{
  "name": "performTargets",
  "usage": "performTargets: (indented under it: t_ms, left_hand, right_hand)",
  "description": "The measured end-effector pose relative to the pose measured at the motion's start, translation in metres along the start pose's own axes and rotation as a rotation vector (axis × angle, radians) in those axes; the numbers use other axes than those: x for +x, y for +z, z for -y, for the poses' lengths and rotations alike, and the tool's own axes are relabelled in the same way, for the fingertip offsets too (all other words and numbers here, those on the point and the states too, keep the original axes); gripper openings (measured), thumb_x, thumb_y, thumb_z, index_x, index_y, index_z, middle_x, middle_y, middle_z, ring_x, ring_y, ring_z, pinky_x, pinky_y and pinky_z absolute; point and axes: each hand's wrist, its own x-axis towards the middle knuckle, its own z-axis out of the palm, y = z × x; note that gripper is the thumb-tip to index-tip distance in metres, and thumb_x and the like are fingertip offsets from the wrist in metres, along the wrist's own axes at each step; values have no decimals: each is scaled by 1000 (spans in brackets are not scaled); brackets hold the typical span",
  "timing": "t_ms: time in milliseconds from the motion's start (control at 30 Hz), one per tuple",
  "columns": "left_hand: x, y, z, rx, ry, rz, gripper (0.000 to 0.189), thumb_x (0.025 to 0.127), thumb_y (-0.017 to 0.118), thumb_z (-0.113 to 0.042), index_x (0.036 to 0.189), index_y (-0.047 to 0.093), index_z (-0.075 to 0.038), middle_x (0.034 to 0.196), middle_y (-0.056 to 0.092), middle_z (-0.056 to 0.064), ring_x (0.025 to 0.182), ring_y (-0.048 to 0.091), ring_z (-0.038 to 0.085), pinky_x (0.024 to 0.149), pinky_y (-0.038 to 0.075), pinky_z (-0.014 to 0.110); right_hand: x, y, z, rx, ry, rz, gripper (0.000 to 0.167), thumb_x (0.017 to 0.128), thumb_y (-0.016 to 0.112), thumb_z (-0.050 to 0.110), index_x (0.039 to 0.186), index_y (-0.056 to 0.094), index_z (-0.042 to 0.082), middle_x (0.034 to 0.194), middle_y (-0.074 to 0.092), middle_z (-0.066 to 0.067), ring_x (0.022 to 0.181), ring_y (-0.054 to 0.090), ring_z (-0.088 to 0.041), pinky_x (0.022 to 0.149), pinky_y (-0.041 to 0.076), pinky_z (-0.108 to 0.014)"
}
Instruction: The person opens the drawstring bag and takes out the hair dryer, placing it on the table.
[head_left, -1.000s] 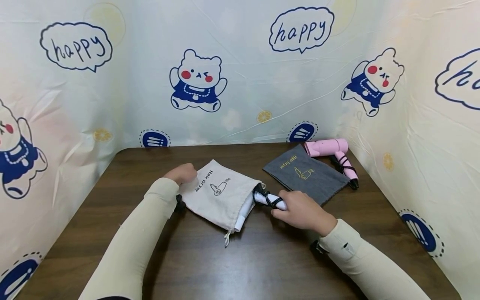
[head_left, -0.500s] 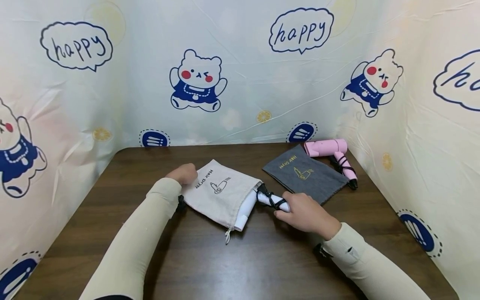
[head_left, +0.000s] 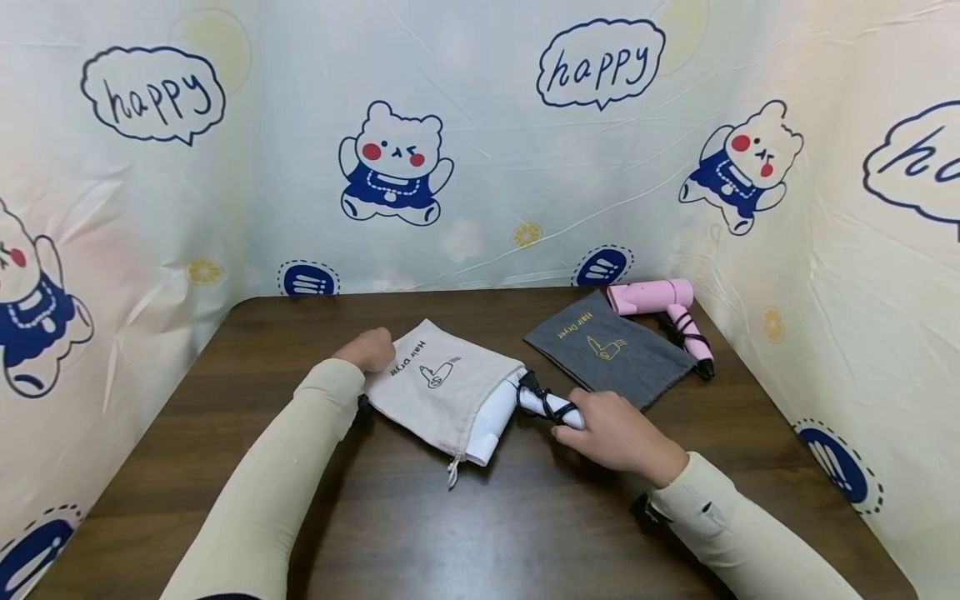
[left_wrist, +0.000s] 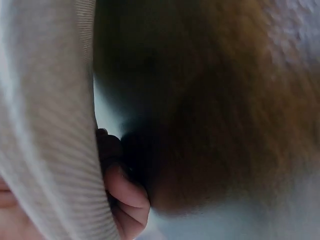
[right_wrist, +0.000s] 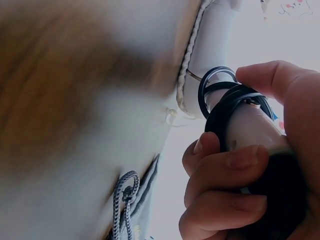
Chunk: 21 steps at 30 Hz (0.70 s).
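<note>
A white hair dryer (head_left: pixel 493 421) lies partly inside a light drawstring bag (head_left: pixel 442 379) printed "Hair Dryer". Its barrel shows at the bag's mouth, and the handle, wound with black cord, sticks out to the right. My right hand (head_left: pixel 618 433) grips that handle; in the right wrist view its fingers (right_wrist: pixel 225 167) curl round the handle's dark end. At the bag's left end my left hand (head_left: pixel 367 350) holds the cloth. Curled fingers (left_wrist: pixel 127 200) show in the left wrist view, though the cloth between them is hidden there.
A dark grey "Hair Dryer" bag (head_left: pixel 611 354) lies flat at the back right. Beside it rests a pink hair dryer (head_left: pixel 651 296) with its cord wrapped round the handle. Printed fabric (head_left: pixel 480 150) walls the brown table (head_left: pixel 450 542) at the back and sides.
My right hand has moved slightly right and toward me with the white hair dryer's handle. More of the white barrel shows outside the bag. The left hand stays almost in place.
</note>
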Motion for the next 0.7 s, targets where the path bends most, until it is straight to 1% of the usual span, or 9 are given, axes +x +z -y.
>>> performTargets:
  t_ms: [133, 367, 600, 700]
  left_hand:
    - [2, 2, 1, 3, -10, 2, 33, 105, 36, -9, 119, 61, 8, 100, 59, 18, 83, 57, 27, 69, 46, 34]
    - [0, 1, -1, 8, 20, -7, 33, 104, 36, -8, 116, 61, 9, 99, 60, 18, 83, 57, 27, 70, 46, 34]
    - [-1, 0, 0, 4, 1, 0, 33, 104, 37, -8, 120, 61, 9, 102, 60, 18, 84, 57, 28, 71, 46, 35]
    - [-2, 0, -1, -2, -3, 0, 34, 104, 37, -7, 122, 59, 10, 104, 60, 19, 86, 57, 29, 72, 46, 36]
  right_hand:
    - [-4, 0, 0, -12, -4, -21, 27, 87, 73, 39, 87, 58, 16, 65, 52, 6, 58, 49, -12, 53, 40, -30]
    - [-11, -2, -1, -7, 11, -23, 27, 87, 74, 38, 89, 59, 15, 66, 52, 5, 58, 49, -12, 52, 40, -30]
    - [-16, -5, -10, 10, 51, -21, 28, 89, 74, 37, 92, 59, 14, 67, 53, 4, 56, 49, -13, 52, 41, -30]
    - [-18, -6, -13, 4, 50, -32, 28, 89, 74, 37, 91, 59, 13, 67, 53, 4, 56, 49, -13, 52, 41, -30]
